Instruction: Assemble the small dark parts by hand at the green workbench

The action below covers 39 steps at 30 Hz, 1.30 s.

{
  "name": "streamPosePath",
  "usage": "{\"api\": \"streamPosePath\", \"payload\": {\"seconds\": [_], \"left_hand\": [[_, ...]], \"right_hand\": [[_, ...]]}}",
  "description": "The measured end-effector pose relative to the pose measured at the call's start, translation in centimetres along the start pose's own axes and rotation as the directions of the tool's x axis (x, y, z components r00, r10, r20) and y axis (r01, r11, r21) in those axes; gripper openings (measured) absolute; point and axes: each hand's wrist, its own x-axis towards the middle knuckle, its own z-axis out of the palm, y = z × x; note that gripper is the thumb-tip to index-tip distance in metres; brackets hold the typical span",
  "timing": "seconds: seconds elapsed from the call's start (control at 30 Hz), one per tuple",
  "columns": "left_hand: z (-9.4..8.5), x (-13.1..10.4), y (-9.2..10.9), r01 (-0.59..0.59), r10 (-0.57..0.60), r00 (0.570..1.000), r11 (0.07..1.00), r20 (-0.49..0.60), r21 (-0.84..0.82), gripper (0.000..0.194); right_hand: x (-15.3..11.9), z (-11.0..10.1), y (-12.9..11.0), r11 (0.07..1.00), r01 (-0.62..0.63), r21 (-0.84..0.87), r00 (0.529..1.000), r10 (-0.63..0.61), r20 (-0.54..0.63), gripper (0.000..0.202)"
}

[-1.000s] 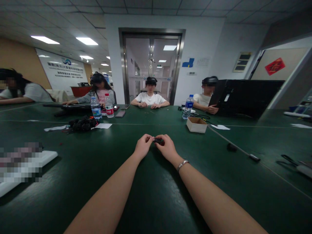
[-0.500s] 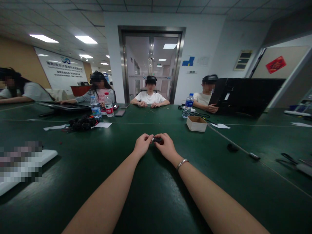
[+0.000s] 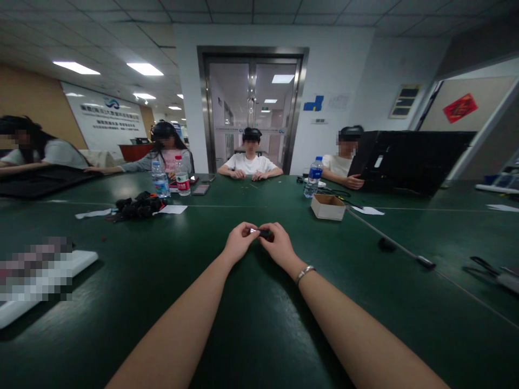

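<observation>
Head view: a small black cylinder [image 3: 264, 234] with a silvery end [image 3: 253, 231] lies between the two hands, its long axis running roughly from left to right across the wearer's front. The right hand [image 3: 277, 241] pinches the dark part, while the left hand [image 3: 239, 242] has thumb and fingers closed narrowly at the silvery end. Both grips meet along that axis, fingertips near each other, and neither hand is clearly the nearer. Fingers hide part of the piece; whether it touches the green tabletop [image 3: 259, 324] cannot be told. Beyond the right hand, well apart, sits an open cardboard box [image 3: 328, 212].
</observation>
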Motion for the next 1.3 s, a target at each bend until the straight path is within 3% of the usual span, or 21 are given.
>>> {"api": "streamPosePath", "payload": {"seconds": [0.17,0.47,0.7,0.9,1.1,1.2,1.3], "left_hand": [[-0.1,0.1,0.5,0.018,-0.013,0.999,0.992,0.039,-0.126,0.022],[-0.4,0.0,1.3,0.031,-0.026,0.999,0.989,0.031,-0.147,0.020],[-0.4,0.1,0.6,0.035,-0.026,0.998,0.985,0.058,-0.167,0.025],[-0.5,0.0,0.8,0.043,-0.027,0.995,0.986,0.099,-0.161,0.028],[-0.3,-0.1,1.3,0.084,-0.080,0.996,0.988,0.035,-0.131,0.036],[-0.4,-0.1,1.3,0.144,-0.145,0.989,0.988,-0.014,-0.051,0.031],[-0.5,0.1,0.9,0.103,-0.104,0.995,0.995,-0.015,-0.016,0.025]], "right_hand": [[0.1,0.1,0.0,1.000,0.010,-0.009,1.000,-0.010,0.006,0.014],[0.1,0.2,0.1,0.998,-0.004,0.058,1.000,0.003,0.018,0.020],[0.1,0.3,0.3,0.970,-0.150,0.194,0.989,0.145,0.041,0.031],[0.3,0.1,0.3,0.950,-0.194,0.245,0.981,0.182,0.068,0.034],[0.2,0.1,0.5,0.955,-0.188,0.231,0.982,0.177,0.070,0.036],[0.2,0.1,0.5,0.955,-0.188,0.229,0.982,0.176,0.071,0.036],[0.2,0.0,0.4,0.956,-0.192,0.221,0.981,0.179,0.076,0.036]]}}
